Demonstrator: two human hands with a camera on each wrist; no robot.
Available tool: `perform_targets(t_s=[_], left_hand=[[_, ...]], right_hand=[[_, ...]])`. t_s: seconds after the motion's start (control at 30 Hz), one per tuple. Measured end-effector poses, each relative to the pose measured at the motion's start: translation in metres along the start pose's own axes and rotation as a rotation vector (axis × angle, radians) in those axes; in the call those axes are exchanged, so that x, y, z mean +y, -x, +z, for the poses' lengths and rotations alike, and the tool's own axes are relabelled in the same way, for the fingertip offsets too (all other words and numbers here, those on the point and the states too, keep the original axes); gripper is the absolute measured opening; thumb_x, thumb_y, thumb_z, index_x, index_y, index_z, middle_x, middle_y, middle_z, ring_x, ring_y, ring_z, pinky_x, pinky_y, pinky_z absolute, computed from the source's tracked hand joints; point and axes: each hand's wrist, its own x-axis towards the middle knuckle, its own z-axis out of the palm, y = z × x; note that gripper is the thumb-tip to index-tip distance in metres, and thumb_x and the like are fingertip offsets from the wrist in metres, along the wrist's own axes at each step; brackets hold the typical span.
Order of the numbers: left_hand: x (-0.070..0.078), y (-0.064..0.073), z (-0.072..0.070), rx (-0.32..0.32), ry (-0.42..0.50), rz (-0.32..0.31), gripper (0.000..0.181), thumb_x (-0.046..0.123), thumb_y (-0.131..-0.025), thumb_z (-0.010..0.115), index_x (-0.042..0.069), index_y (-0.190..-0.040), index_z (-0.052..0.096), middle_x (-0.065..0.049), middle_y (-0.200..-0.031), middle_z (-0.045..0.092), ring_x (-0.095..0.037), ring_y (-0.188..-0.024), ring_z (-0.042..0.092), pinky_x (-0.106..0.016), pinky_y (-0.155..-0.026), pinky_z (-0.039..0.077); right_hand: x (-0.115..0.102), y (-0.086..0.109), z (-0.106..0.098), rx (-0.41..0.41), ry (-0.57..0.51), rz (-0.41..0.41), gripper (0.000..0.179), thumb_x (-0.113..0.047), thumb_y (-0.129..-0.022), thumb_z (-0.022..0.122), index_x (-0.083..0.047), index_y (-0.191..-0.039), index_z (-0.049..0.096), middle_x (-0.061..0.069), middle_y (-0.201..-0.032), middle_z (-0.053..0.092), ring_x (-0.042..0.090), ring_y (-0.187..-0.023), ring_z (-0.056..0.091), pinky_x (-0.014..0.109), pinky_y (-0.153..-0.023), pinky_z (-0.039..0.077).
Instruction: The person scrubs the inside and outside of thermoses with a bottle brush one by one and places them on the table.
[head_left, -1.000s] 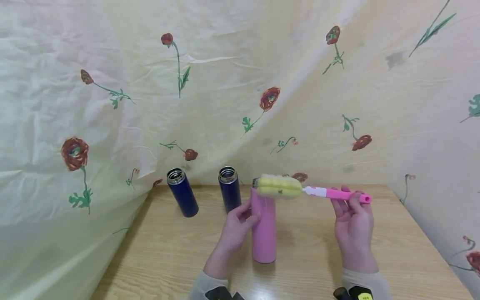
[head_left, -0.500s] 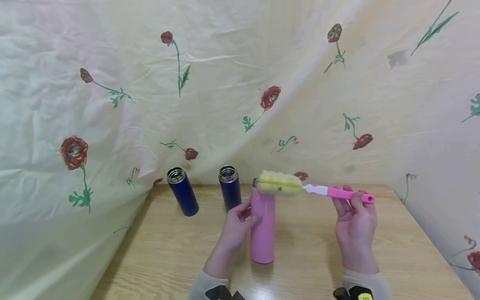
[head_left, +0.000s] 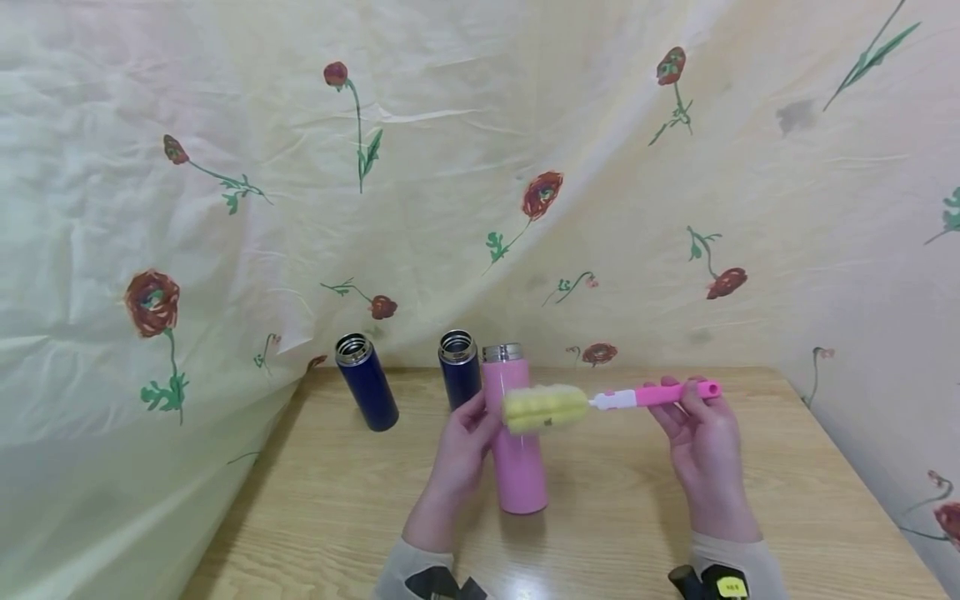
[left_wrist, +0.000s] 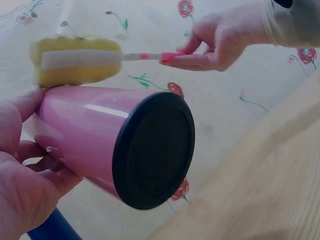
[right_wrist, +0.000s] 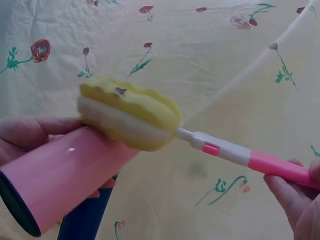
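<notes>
My left hand [head_left: 461, 442] grips a pink thermos bottle [head_left: 521, 475] around its upper half. The bottle leans slightly, its bare metal neck uppermost and its dark base [left_wrist: 155, 150] turned to the left wrist camera. My right hand [head_left: 701, 442] holds the pink end of a bottle brush [head_left: 615, 400] between thumb and fingers. The brush's yellow and white sponge head [right_wrist: 130, 115] lies crosswise against the outside of the bottle, near my left thumb. In the head view the sponge hides part of the bottle's side.
Two dark blue bottles without lids stand behind on the wooden table [head_left: 622, 517]: one at the left [head_left: 367, 387], another [head_left: 459, 371] just behind my left hand. A flower-printed cloth [head_left: 450, 208] hangs behind and at both sides of the table.
The brush has come down and left, its sponge passing from the bottle's neck to its side. The bottle has tilted, its neck now left of its base and uncovered.
</notes>
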Motion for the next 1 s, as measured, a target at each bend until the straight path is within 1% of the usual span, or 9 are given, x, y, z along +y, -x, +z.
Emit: perform_targets(t_s=[0.07, 0.13, 0.33, 0.53, 0.67, 0.77, 0.8, 0.9, 1.0], left_hand=[[0.000, 0.000, -0.001, 0.004, 0.017, 0.014, 0.057, 0.013, -0.106, 0.065, -0.005, -0.157, 0.047, -0.023, -0.142, 0.064, -0.019, -0.118, 0.068, -0.036, -0.104, 0.057], [0.001, 0.000, -0.002, 0.007, 0.024, 0.021, 0.055, 0.014, -0.107, 0.065, -0.005, -0.156, 0.048, -0.023, -0.144, 0.063, -0.021, -0.120, 0.067, -0.037, -0.105, 0.056], [0.003, -0.001, -0.003, 0.020, 0.038, 0.019, 0.056, 0.013, -0.107, 0.064, -0.007, -0.156, 0.046, -0.026, -0.150, 0.058, -0.026, -0.127, 0.065, -0.038, -0.109, 0.054], [0.002, -0.001, -0.003, 0.040, 0.053, 0.006, 0.056, 0.016, -0.108, 0.063, -0.006, -0.156, 0.046, -0.026, -0.147, 0.060, -0.027, -0.125, 0.066, -0.040, -0.109, 0.054], [0.001, -0.001, -0.004, 0.055, 0.052, 0.004, 0.056, 0.017, -0.109, 0.062, -0.006, -0.157, 0.046, -0.025, -0.146, 0.061, -0.027, -0.123, 0.067, -0.041, -0.108, 0.055], [0.001, -0.001, -0.004, 0.054, 0.056, 0.002, 0.056, 0.019, -0.109, 0.062, -0.005, -0.157, 0.046, -0.025, -0.146, 0.061, -0.027, -0.125, 0.066, -0.041, -0.109, 0.054], [0.001, -0.001, -0.004, 0.052, 0.061, 0.001, 0.056, 0.020, -0.109, 0.062, -0.004, -0.157, 0.047, -0.025, -0.146, 0.061, -0.027, -0.125, 0.066, -0.041, -0.109, 0.054], [0.001, -0.001, -0.005, 0.036, 0.065, -0.002, 0.057, 0.023, -0.110, 0.063, -0.004, -0.158, 0.046, -0.024, -0.148, 0.060, -0.027, -0.127, 0.065, -0.040, -0.110, 0.054], [0.000, 0.000, -0.004, 0.016, 0.071, 0.001, 0.058, 0.023, -0.109, 0.063, -0.004, -0.158, 0.046, -0.024, -0.149, 0.059, -0.026, -0.127, 0.065, -0.040, -0.109, 0.054]], right_hand=[[0.001, -0.002, -0.003, -0.035, 0.051, 0.010, 0.004, -0.005, -0.112, 0.051, -0.003, -0.109, 0.050, 0.014, -0.103, 0.069, 0.030, -0.097, 0.079, 0.040, -0.090, 0.062], [0.000, -0.003, -0.006, -0.077, 0.094, 0.023, 0.003, -0.005, -0.113, 0.050, -0.003, -0.111, 0.050, 0.013, -0.103, 0.070, 0.029, -0.098, 0.079, 0.039, -0.090, 0.062], [-0.002, -0.006, -0.015, -0.195, 0.215, 0.054, 0.005, -0.005, -0.113, 0.048, -0.004, -0.112, 0.052, 0.013, -0.105, 0.071, 0.029, -0.101, 0.079, 0.037, -0.090, 0.062], [-0.005, -0.008, -0.021, -0.299, 0.305, 0.080, 0.010, -0.001, -0.114, 0.042, -0.004, -0.114, 0.052, 0.012, -0.105, 0.076, 0.029, -0.098, 0.079, 0.038, -0.087, 0.063], [-0.007, -0.009, -0.021, -0.348, 0.384, 0.110, 0.008, -0.002, -0.114, 0.042, -0.004, -0.116, 0.049, 0.011, -0.104, 0.077, 0.028, -0.097, 0.080, 0.038, -0.085, 0.064], [-0.007, -0.009, -0.020, -0.363, 0.423, 0.126, 0.006, -0.004, -0.115, 0.043, -0.005, -0.117, 0.048, 0.010, -0.104, 0.077, 0.027, -0.097, 0.080, 0.037, -0.085, 0.063], [-0.007, -0.009, -0.020, -0.364, 0.422, 0.131, 0.006, -0.004, -0.115, 0.043, -0.005, -0.117, 0.048, 0.009, -0.104, 0.077, 0.027, -0.098, 0.080, 0.037, -0.086, 0.063], [-0.006, -0.009, -0.019, -0.346, 0.402, 0.116, 0.006, -0.004, -0.115, 0.043, -0.005, -0.117, 0.048, 0.009, -0.105, 0.077, 0.027, -0.098, 0.079, 0.036, -0.087, 0.063], [-0.005, -0.009, -0.019, -0.303, 0.352, 0.094, 0.006, -0.003, -0.115, 0.042, -0.003, -0.118, 0.047, 0.010, -0.107, 0.076, 0.027, -0.100, 0.079, 0.036, -0.088, 0.063]])
